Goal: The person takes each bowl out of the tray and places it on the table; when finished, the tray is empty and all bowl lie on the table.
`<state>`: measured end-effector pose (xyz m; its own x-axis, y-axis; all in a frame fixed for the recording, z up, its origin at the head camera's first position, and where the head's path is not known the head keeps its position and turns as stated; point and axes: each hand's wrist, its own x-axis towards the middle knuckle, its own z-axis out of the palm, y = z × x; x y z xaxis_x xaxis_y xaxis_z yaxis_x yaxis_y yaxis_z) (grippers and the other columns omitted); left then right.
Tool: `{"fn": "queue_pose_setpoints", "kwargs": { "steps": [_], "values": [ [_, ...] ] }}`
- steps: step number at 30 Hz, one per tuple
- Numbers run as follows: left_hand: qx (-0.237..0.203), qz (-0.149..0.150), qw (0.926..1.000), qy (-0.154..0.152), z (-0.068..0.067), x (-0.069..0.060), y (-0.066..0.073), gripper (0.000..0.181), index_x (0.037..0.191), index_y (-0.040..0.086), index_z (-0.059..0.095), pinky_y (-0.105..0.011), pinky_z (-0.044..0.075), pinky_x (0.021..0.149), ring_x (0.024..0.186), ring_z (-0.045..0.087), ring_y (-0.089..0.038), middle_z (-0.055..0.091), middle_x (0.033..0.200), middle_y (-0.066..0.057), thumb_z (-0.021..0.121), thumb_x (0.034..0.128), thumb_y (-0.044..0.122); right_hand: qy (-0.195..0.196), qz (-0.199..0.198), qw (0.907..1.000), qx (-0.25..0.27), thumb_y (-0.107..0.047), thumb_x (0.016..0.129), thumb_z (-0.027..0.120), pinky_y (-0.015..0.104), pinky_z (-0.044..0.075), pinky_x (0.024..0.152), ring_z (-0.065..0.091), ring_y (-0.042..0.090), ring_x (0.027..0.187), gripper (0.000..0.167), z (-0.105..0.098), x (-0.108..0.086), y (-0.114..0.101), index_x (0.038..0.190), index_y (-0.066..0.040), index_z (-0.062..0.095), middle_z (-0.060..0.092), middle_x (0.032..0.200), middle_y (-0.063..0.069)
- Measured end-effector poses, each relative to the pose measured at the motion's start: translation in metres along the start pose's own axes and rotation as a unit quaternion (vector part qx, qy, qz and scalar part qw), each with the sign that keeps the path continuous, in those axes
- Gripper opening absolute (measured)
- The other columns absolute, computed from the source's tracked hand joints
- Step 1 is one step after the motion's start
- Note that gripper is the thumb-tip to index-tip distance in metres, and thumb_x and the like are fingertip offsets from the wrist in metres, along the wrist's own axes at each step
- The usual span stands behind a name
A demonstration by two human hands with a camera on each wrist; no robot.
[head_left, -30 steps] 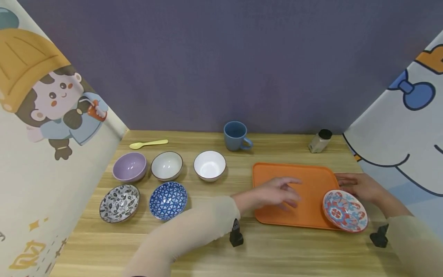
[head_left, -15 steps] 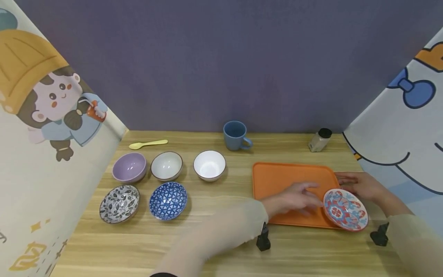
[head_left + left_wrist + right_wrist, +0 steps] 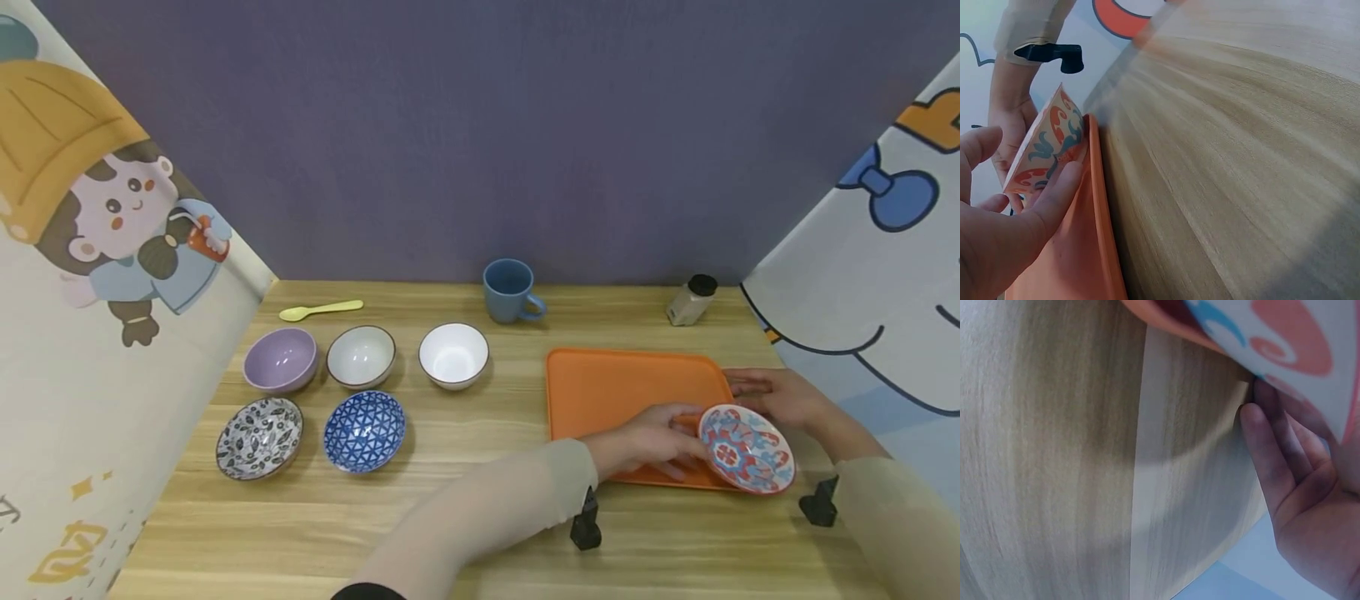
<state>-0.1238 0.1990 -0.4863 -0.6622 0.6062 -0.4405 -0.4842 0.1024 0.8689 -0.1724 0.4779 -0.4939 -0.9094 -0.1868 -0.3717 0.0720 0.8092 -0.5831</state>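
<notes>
A red, blue and white patterned bowl (image 3: pixel 746 448) sits tilted over the right edge of an orange tray (image 3: pixel 607 387). My left hand (image 3: pixel 656 435) is above the tray at the bowl's left side. In the left wrist view one fingertip lies against the bowl's outside, with the other fingers spread. Behind the bowl, my right hand (image 3: pixel 783 402) is beside the tray's right edge. The right wrist view shows its bent fingers (image 3: pixel 1269 447) below the bowl by the tray edge; the bowl hides its thumb, so its grip cannot be made out.
Left on the wooden table stand a purple bowl (image 3: pixel 281 361), a grey-white bowl (image 3: pixel 362 357), a white bowl (image 3: pixel 453 356), a leaf-patterned bowl (image 3: pixel 259 438) and a blue patterned bowl (image 3: pixel 364 432). Behind are a yellow spoon (image 3: pixel 321 311), a blue mug (image 3: pixel 508 292) and a black-capped jar (image 3: pixel 692 301).
My left hand has moved right across the tray until it reaches the patterned bowl. The bowl and my right hand look almost unmoved.
</notes>
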Motion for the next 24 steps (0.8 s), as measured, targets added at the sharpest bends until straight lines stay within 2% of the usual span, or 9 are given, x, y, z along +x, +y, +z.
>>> {"fn": "queue_pose_setpoints", "kwargs": {
  "steps": [7, 14, 17, 24],
  "values": [
    [0.006, -0.004, 0.9999, 0.014, 0.003, 0.003, 0.001, 0.057, 0.141, 0.023, 0.061, -0.052, 0.065, 0.079, 0.085, 0.073, -0.030, 0.070, 0.087, -0.002, 0.074, 0.0901, 0.002, -0.002, 0.008, 1.0000, -0.005, -0.026, 0.101, 0.066, 0.047, 0.063, 0.083, 0.059, 0.051, 0.122, 0.065, 0.000, 0.000, 0.000, 0.153, 0.004, 0.041, 0.060, 0.136, 0.033],
    [-0.008, -0.002, 0.9994, 0.035, 0.006, 0.005, -0.001, 0.049, 0.132, 0.020, 0.066, -0.060, 0.063, 0.081, 0.090, 0.073, -0.040, 0.070, 0.083, -0.005, 0.074, 0.0892, -0.001, -0.005, 0.016, 0.9998, -0.007, -0.025, 0.101, 0.066, 0.046, 0.063, 0.083, 0.059, 0.051, 0.122, 0.064, 0.001, 0.000, -0.001, 0.153, 0.005, 0.042, 0.060, 0.136, 0.033],
    [-0.009, -0.001, 0.9991, 0.041, 0.007, 0.006, -0.002, 0.046, 0.130, 0.021, 0.067, -0.058, 0.064, 0.078, 0.088, 0.074, -0.039, 0.071, 0.084, -0.003, 0.075, 0.0896, 0.001, -0.005, 0.015, 0.9999, 0.002, -0.024, 0.101, 0.066, 0.046, 0.063, 0.083, 0.059, 0.051, 0.122, 0.064, 0.001, -0.001, -0.001, 0.153, 0.004, 0.041, 0.060, 0.136, 0.033],
    [-0.030, -0.004, 0.9985, 0.046, 0.011, 0.009, -0.006, 0.050, 0.136, 0.018, 0.064, -0.057, 0.064, 0.077, 0.082, 0.074, -0.035, 0.070, 0.085, -0.005, 0.074, 0.0904, 0.000, -0.008, 0.011, 0.9998, 0.015, -0.021, 0.101, 0.066, 0.046, 0.064, 0.083, 0.059, 0.051, 0.122, 0.064, -0.001, -0.002, -0.004, 0.153, 0.005, 0.041, 0.059, 0.136, 0.034]
  ]
}}
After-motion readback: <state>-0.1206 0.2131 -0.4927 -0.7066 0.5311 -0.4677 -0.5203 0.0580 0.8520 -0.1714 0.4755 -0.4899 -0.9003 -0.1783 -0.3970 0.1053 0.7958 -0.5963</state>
